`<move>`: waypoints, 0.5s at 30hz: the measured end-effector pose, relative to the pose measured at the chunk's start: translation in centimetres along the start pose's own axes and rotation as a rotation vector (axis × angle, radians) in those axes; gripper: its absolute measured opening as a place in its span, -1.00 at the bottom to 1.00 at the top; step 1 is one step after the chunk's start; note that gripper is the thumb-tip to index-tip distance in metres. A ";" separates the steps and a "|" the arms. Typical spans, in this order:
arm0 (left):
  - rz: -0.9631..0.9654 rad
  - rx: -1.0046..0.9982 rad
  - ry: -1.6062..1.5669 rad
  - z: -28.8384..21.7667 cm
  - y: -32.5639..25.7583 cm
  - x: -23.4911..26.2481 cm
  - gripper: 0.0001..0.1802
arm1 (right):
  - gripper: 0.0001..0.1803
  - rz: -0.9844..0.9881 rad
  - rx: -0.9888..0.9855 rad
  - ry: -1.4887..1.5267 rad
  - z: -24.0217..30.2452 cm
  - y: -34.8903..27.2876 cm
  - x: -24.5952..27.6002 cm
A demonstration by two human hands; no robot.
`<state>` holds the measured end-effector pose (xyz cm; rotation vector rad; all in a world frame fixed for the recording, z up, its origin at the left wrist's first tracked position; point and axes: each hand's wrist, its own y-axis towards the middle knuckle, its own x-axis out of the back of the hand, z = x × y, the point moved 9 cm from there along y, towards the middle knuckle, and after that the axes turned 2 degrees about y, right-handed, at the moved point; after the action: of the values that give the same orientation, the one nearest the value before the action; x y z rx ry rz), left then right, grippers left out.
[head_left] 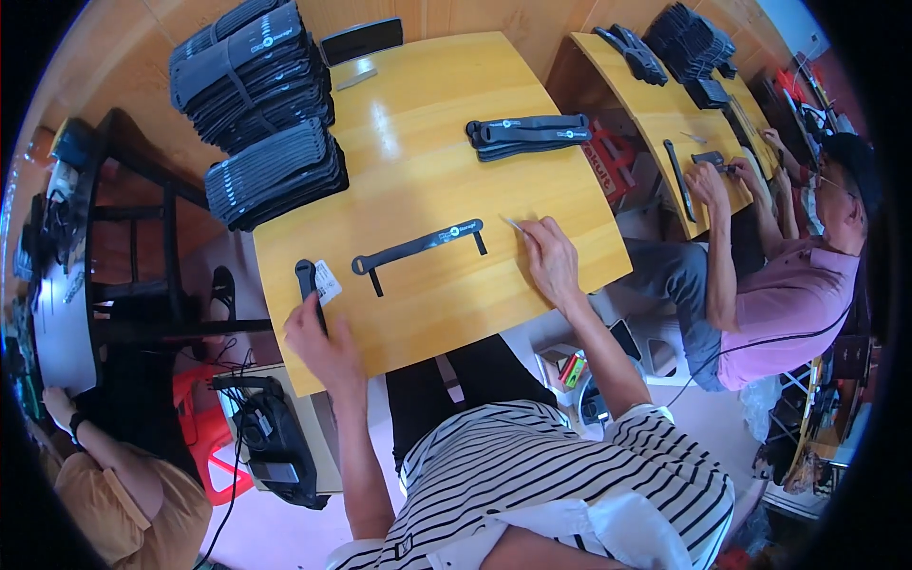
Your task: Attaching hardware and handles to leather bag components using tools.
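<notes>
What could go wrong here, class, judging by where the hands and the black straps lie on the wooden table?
1. The left hand holds a tagged black strap right at the table's near edge; it could slip off.
2. The tall strap stacks at the far left corner overhang the edge and might topple.
3. The right hand pinches a small thin piece, easily dropped or lost.
</notes>
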<state>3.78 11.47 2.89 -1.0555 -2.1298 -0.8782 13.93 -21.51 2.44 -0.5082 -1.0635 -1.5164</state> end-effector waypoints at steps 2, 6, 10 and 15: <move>0.113 -0.190 -0.110 -4.1 0.1 -2.2 -0.58 | -0.81 0.064 0.030 0.080 0.9 0.8 -0.2; 0.300 -0.395 -0.142 -11.6 -0.5 -8.5 -0.48 | -0.78 0.178 0.026 0.076 1.4 2.2 -1.8; 0.396 -0.368 0.054 -13.0 -1.2 -14.2 -0.41 | -0.77 0.247 0.090 0.046 1.4 3.6 -3.1; 0.416 -0.397 0.130 -12.5 -1.8 -15.6 -0.42 | -0.73 0.350 0.180 0.036 1.3 4.8 -4.2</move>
<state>12.85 -5.86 -1.71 -1.5243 -1.5769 -1.1450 19.16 -17.78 1.39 -0.5084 -1.0121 -1.1081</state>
